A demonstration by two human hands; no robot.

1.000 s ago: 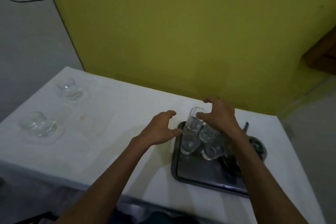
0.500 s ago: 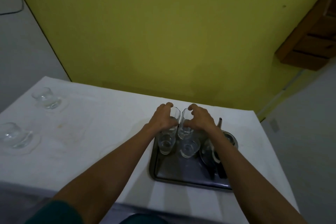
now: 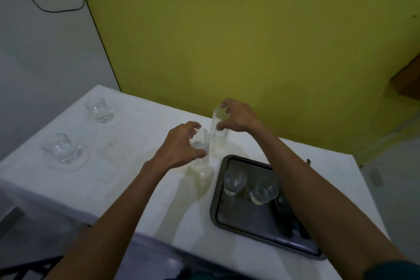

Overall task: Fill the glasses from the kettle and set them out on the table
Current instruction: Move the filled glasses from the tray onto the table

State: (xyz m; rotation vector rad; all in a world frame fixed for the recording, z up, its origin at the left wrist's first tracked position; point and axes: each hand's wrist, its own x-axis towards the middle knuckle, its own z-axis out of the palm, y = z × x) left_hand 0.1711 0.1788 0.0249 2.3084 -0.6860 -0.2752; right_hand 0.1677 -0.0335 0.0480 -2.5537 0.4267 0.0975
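Observation:
My left hand (image 3: 179,145) grips a clear glass (image 3: 201,161) from above, just left of the dark tray (image 3: 241,223). My right hand (image 3: 238,117) holds a second clear glass (image 3: 218,138) by its rim, further back and off the tray. Two more glasses (image 3: 234,180) (image 3: 263,192) stand in the tray. The dark kettle (image 3: 286,209) sits in the tray too, mostly hidden behind my right forearm. Two glasses (image 3: 98,110) (image 3: 61,148) stand on the white table (image 3: 127,143) at the left.
A yellow wall runs close behind the table. The table's near edge lies just below the tray, and its left edge drops off next to the two standing glasses. A wooden shelf (image 3: 406,79) juts out at the far right.
Both hands took hold of a glass each in the tray and have carried them left, off the tray and over the table. The camera has also shifted.

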